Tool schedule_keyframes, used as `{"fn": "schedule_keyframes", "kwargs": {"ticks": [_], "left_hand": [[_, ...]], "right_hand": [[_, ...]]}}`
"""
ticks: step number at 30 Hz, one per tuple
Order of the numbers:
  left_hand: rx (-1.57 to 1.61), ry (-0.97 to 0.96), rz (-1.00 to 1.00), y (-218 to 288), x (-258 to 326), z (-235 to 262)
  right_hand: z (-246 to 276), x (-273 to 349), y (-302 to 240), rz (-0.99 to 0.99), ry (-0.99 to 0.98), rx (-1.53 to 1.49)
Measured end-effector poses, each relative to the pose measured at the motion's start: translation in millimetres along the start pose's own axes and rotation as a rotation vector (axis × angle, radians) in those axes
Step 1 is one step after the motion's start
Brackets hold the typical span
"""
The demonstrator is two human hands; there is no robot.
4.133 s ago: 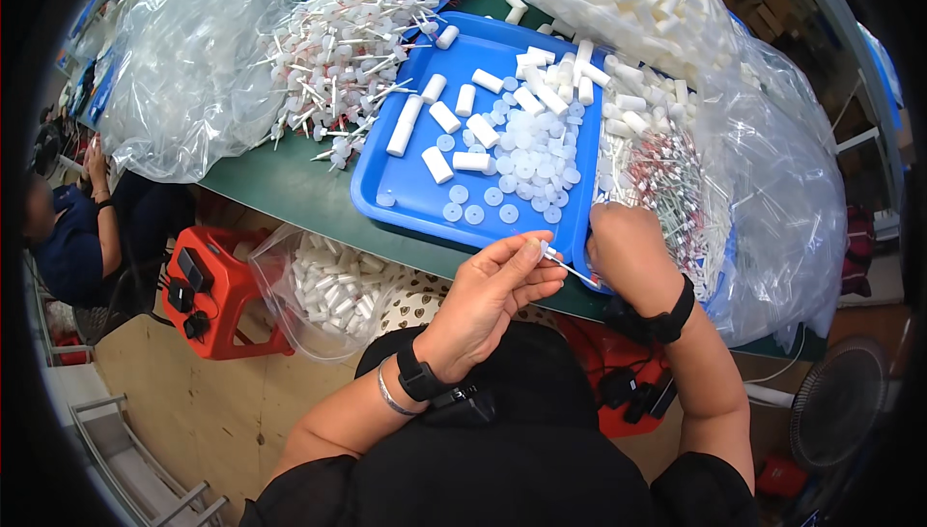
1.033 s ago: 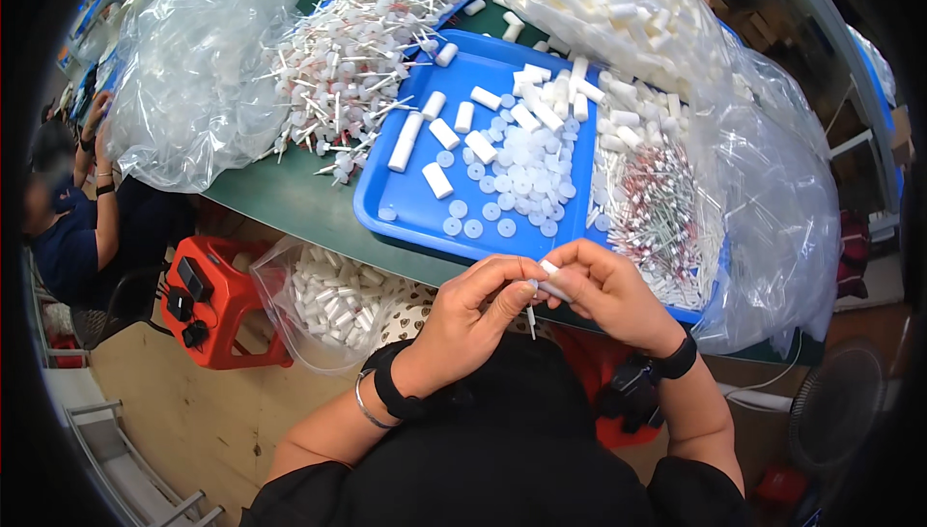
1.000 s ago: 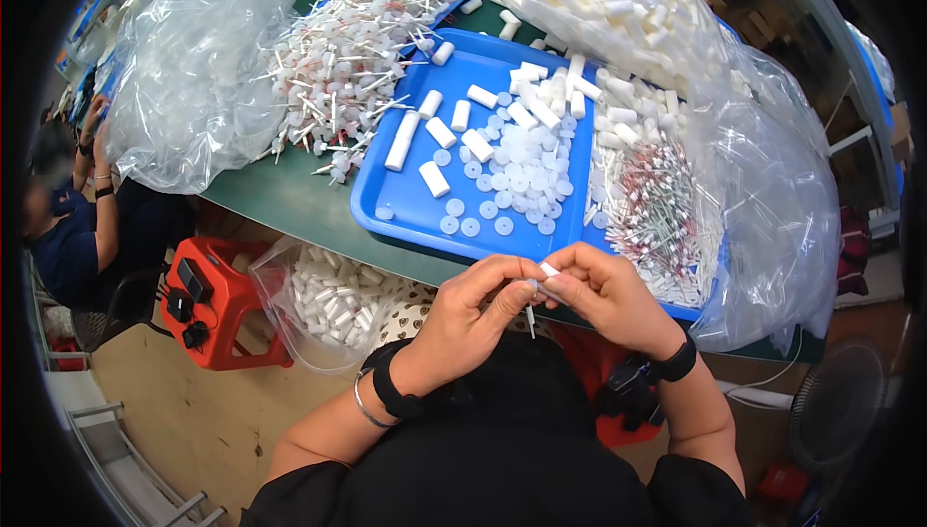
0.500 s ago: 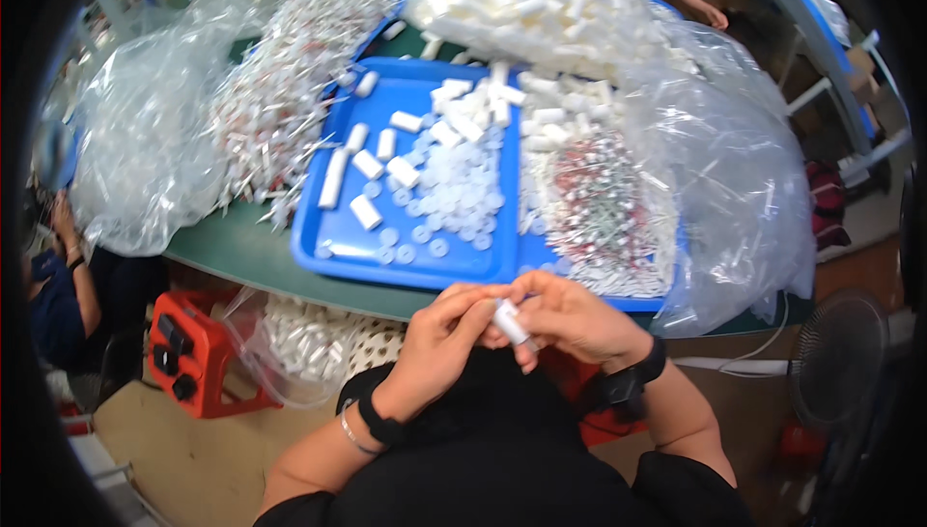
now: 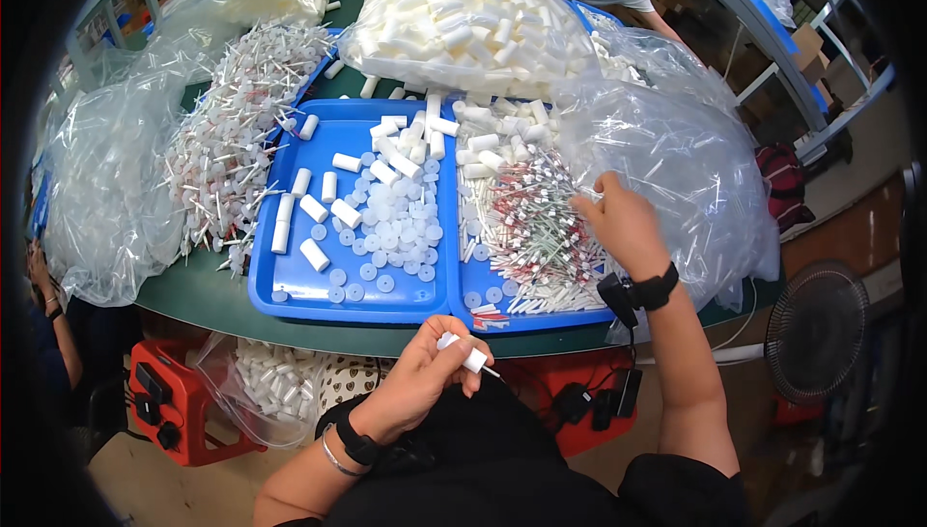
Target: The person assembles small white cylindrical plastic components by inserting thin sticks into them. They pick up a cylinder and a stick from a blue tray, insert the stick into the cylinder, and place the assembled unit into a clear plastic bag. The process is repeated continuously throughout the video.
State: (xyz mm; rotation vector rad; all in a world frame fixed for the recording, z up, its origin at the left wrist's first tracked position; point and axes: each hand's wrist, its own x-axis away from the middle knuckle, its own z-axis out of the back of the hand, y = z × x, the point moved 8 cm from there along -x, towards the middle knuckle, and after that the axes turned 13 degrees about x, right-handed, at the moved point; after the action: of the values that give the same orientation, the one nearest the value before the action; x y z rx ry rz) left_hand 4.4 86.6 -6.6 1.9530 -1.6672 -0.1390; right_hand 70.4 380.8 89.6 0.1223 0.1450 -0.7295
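Cylinder (image 5: 474, 360), one, in left grip (image 5: 417, 370)

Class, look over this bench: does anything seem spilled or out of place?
Yes: a few white cylinders lie loose on the green table behind the blue tray, which looks odd because others are gathered in the tray and the clear bag.

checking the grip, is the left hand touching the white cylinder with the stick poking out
Touching. The head view shows the left hand pinching the white cylinder between thumb and fingers.
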Motion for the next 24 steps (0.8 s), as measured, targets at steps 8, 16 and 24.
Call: {"fn": "schedule_keyframes", "kwargs": {"ticks": [8, 16, 24], "left_hand": [[0.036, 0.063, -0.008, 21.2, 5.2, 23.3], [0.148, 0.061, -0.239, 33.5, -0.4, 7.8], [-0.04, 0.144, -0.437, 30.6, 10.3, 21.1]], "right_hand": [[18.3, 22.5, 21.8, -0.056, 0.14, -0.307], [45.9, 112.5, -144.0, 0.641, -0.066, -0.614], [18.5, 128.0, -165.2, 0.529, -0.042, -0.677]]}}
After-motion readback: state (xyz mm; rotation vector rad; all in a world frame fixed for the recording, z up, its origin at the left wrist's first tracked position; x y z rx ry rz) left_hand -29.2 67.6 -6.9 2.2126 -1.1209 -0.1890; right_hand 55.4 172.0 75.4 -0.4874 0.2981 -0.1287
